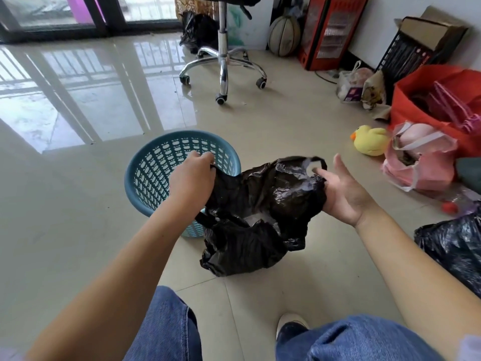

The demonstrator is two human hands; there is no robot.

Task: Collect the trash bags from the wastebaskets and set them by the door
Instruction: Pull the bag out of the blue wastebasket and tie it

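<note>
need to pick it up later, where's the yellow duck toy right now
The yellow duck toy lies on the floor at the right of the head view, just left of the pink bag.

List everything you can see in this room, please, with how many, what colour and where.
wastebasket: one, blue, floor centre-left, no bag in it
trash bag: one, black, held between both hands
second trash bag: one, black, right edge
third black bag: one, behind the chair
office chair: one, chrome base, top centre
ball: one, brownish, by the wall
toy duck: one, yellow, right
pink bag: one, beside the duck
red bag: one, right
left hand: gripping the bag's edge
right hand: fingers spread, palm against the bag
</note>
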